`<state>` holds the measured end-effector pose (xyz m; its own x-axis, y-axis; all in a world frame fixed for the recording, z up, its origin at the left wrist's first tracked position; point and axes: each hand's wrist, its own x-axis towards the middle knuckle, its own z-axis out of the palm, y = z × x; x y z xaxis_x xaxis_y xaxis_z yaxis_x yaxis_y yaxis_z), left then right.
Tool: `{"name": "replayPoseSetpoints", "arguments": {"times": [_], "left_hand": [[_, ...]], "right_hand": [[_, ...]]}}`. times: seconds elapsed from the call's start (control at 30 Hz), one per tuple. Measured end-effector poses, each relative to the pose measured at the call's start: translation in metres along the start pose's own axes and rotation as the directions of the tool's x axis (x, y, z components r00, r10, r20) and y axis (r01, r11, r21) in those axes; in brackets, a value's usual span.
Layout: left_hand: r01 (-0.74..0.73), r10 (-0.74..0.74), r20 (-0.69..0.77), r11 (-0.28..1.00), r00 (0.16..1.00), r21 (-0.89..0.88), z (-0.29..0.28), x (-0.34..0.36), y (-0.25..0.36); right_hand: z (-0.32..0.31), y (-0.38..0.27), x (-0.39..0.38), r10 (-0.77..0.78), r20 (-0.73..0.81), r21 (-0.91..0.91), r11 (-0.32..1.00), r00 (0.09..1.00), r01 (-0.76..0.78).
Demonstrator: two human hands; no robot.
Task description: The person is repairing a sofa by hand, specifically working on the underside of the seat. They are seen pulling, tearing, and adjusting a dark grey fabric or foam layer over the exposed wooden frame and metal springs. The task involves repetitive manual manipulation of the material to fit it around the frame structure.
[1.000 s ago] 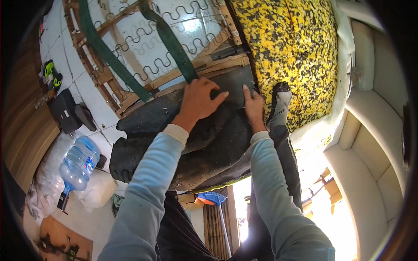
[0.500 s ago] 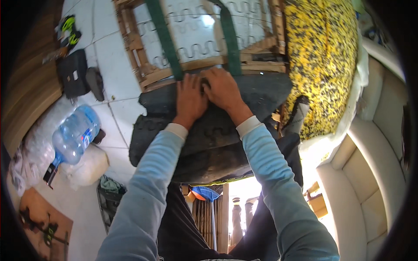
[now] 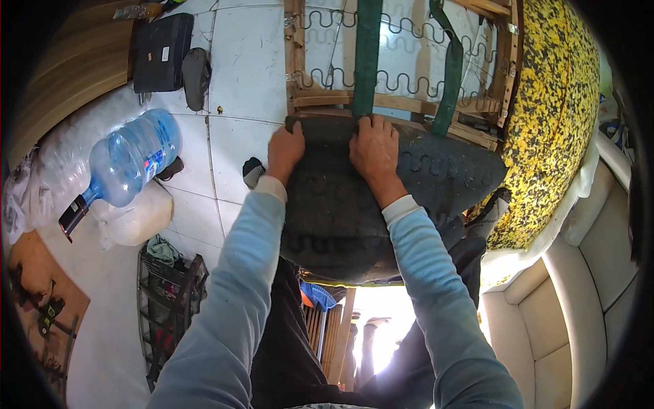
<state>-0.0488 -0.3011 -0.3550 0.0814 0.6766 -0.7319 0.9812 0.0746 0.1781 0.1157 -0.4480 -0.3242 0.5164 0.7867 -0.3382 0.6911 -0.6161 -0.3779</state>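
Note:
A sheet of dark grey cloth (image 3: pixel 334 198), marked with wavy impressions, lies over the near end of a wooden seat frame (image 3: pixel 398 103). My left hand (image 3: pixel 286 151) is closed on the cloth's far left corner. Fingers curled over the cloth's far edge, my right hand (image 3: pixel 376 151) grips it beside a green webbing strap (image 3: pixel 368 58). A second green strap (image 3: pixel 448 88) runs down to the rail farther right. Wavy metal springs (image 3: pixel 409 83) cross the frame beyond my hands.
Yellow-and-black speckled foam (image 3: pixel 552 116) stands along the right, near a beige sofa (image 3: pixel 545 320). On the left are a blue water jug (image 3: pixel 133 160), a black case (image 3: pixel 163 54), a dark sandal (image 3: pixel 196 78) and a black rack (image 3: pixel 167 300).
My hands, close together before, are now apart, the left one at the cloth's left corner. The cloth's left side has shifted and lies straighter. The whole view has swung left.

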Motion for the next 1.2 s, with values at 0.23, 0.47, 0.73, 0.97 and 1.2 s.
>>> {"name": "replayPoseSetpoints", "arguments": {"times": [0.23, 0.47, 0.73, 0.97, 1.2], "left_hand": [[-0.149, 0.157, 0.026, 0.966, 0.987, -0.211, 0.056, -0.072, -0.005], [-0.137, 0.167, 0.256, 0.982, 0.952, -0.13, 0.026, -0.092, 0.037], [0.148, 0.04, 0.227, 0.647, 0.973, -0.748, 0.015, -0.054, -0.03], [0.106, -0.032, 0.235, 0.945, 0.971, -0.309, -0.019, 0.014, -0.012], [-0.021, 0.074, 0.131, 0.93, 0.989, -0.367, 0.014, 0.027, -0.022]], "right_hand": [[0.016, -0.051, 0.025, -0.095, 0.16, 0.257, 0.965, 0.983, 0.052], [0.016, -0.11, 0.092, 0.085, 0.593, -0.209, 0.977, 0.801, 0.051], [0.043, -0.133, 0.094, 0.233, 0.649, -0.463, 0.877, 0.724, 0.133], [0.034, -0.134, 0.032, 0.173, 0.597, -0.303, 0.953, 0.783, 0.02], [0.053, -0.09, 0.018, -0.083, 0.51, 0.365, 0.922, 0.856, -0.128]]}}
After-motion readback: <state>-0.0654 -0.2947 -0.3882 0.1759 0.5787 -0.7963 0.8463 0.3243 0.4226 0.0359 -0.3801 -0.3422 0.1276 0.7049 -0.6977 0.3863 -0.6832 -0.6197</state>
